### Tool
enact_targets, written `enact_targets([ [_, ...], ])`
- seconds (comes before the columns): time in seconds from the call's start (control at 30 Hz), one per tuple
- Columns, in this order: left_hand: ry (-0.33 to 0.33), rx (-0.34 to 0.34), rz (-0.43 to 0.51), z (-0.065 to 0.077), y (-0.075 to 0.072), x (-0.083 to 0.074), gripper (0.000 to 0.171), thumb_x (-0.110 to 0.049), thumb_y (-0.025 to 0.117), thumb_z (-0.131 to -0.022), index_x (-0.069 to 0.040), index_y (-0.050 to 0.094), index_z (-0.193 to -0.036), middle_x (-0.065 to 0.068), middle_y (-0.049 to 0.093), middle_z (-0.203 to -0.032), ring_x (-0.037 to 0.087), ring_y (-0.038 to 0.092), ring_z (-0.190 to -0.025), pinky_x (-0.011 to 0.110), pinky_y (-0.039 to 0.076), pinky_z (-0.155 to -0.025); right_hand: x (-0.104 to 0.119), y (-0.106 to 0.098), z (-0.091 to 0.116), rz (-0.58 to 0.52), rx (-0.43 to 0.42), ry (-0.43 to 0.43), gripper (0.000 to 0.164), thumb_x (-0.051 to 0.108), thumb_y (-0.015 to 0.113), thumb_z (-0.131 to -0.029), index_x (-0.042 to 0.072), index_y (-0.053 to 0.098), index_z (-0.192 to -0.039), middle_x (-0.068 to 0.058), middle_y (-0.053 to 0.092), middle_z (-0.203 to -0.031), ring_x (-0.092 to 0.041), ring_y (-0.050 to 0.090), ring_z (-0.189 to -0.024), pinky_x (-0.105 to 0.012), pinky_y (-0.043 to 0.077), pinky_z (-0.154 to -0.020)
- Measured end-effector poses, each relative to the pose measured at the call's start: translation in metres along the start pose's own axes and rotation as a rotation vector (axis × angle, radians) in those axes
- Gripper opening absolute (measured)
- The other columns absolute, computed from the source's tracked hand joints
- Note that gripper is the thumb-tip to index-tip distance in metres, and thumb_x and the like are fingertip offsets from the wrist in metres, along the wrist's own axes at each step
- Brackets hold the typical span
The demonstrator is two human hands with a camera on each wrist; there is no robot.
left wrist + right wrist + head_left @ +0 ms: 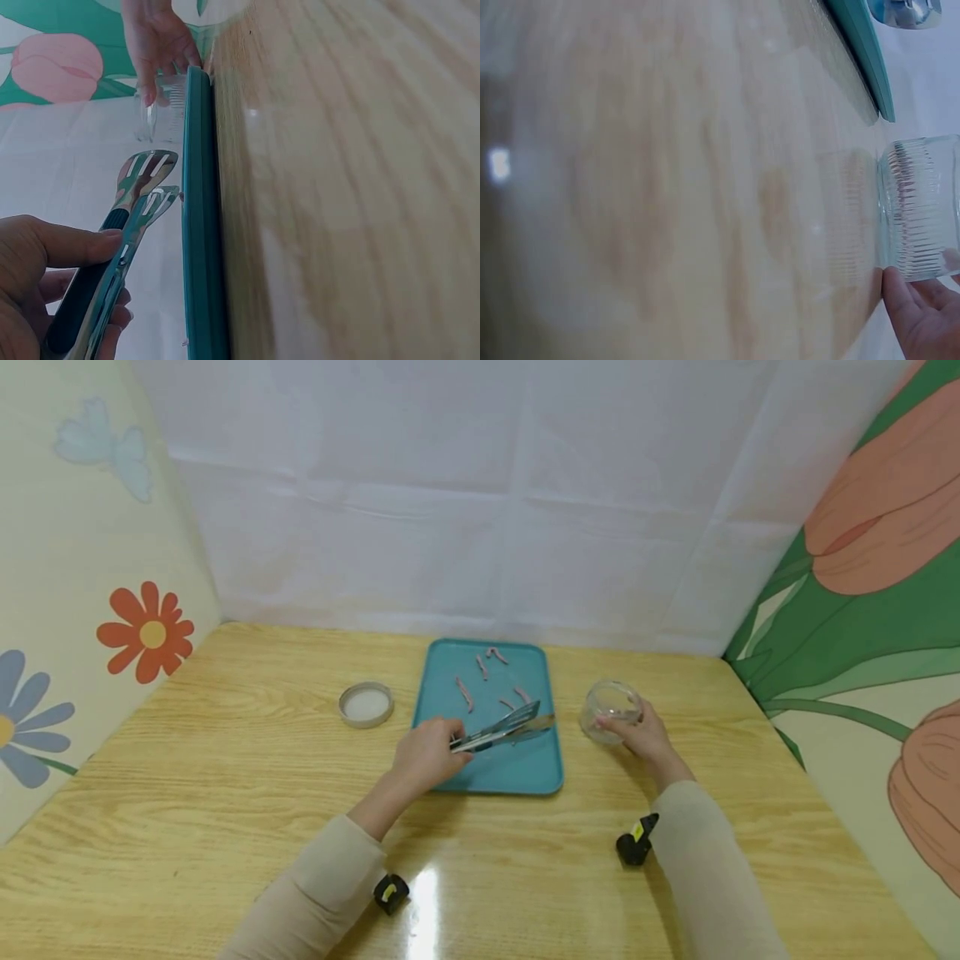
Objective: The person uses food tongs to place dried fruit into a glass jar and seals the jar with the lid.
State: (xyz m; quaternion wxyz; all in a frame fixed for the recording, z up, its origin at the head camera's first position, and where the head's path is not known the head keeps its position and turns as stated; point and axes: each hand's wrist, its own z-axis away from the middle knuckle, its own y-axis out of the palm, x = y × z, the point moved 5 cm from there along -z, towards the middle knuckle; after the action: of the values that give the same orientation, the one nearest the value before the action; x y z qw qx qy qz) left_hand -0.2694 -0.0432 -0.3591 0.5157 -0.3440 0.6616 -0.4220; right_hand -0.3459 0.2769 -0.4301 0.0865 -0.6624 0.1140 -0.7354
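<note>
My left hand (429,753) grips a pair of tongs (519,717) with slotted metal ends and a dark handle (84,296). The tongs reach over a blue tray (495,777), their two ends slightly apart, with nothing visible between them. Several thin pinkish strips (464,692) lie scattered on the tray, some close to the tong ends. To the right of the tray, my right hand (647,737) holds a clear glass jar (602,720) by its right side, thumb toward the front. Ribbed glass (915,210) shows in the right wrist view, where the jar stands upright on the table.
A round lid (366,704) with a grey rim lies left of the tray on the wooden table (225,760). White cloth (450,510) hangs behind. Two small black devices with yellow marks, one (635,842) at the right wrist, sit by the sleeves.
</note>
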Motion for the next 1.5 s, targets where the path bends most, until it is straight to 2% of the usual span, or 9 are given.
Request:
enact_targets([
  [0.27,0.003,0.026,-0.001,0.003,0.001,0.002,0.021,-0.029,0.069,-0.071,-0.014,0.06,-0.082,0.002,0.056,-0.081,0.015,0.048,-0.061,0.031,0.037,-0.044,-0.004,-0.001,-0.002,-0.007,-0.003,0.012,0.103,0.043,0.075,-0.059,0.011,0.017,-0.137,-0.012,0.024,-0.135,-0.029,0.024,-0.12,-0.046,0.024,-0.092],
  [0.6,-0.009,0.031,-0.026,0.003,0.002,0.005,0.019,-0.029,0.069,-0.072,-0.015,0.059,-0.081,0.003,0.057,-0.083,0.018,0.052,-0.067,0.034,0.039,-0.046,-0.004,-0.001,-0.003,-0.011,-0.009,0.009,0.103,0.043,0.075,-0.058,0.013,0.017,-0.137,-0.013,0.025,-0.134,-0.03,0.026,-0.119,-0.047,0.026,-0.091],
  [0.9,-0.001,0.032,-0.029,0.003,0.002,0.005,0.015,-0.026,0.067,-0.073,-0.015,0.057,-0.076,0.0,0.054,-0.075,0.015,0.047,-0.06,0.032,0.036,-0.044,0.006,0.001,0.007,0.009,0.013,0.024,0.099,0.043,0.072,-0.063,0.013,0.015,-0.138,-0.015,0.021,-0.136,-0.032,0.024,-0.12,-0.049,0.026,-0.09],
  [1.13,-0.013,0.049,-0.039,0.001,0.002,0.006,0.014,-0.024,0.067,-0.074,-0.016,0.055,-0.074,-0.001,0.052,-0.071,0.014,0.046,-0.058,0.031,0.036,-0.044,0.0,0.0,0.003,0.004,-0.009,0.028,0.101,0.044,0.074,-0.061,0.014,0.015,-0.138,-0.013,0.022,-0.136,-0.031,0.025,-0.12,-0.049,0.027,-0.09],
  [1.5,-0.012,0.053,0.003,0.001,0.001,0.007,0.015,-0.021,0.066,-0.075,-0.016,0.053,-0.071,-0.002,0.048,-0.064,0.015,0.043,-0.054,0.03,0.033,-0.043,0.001,-0.001,0.004,0.015,-0.012,0.034,0.101,0.044,0.073,-0.062,0.015,0.014,-0.138,-0.013,0.02,-0.137,-0.031,0.024,-0.12,-0.049,0.028,-0.089],
])
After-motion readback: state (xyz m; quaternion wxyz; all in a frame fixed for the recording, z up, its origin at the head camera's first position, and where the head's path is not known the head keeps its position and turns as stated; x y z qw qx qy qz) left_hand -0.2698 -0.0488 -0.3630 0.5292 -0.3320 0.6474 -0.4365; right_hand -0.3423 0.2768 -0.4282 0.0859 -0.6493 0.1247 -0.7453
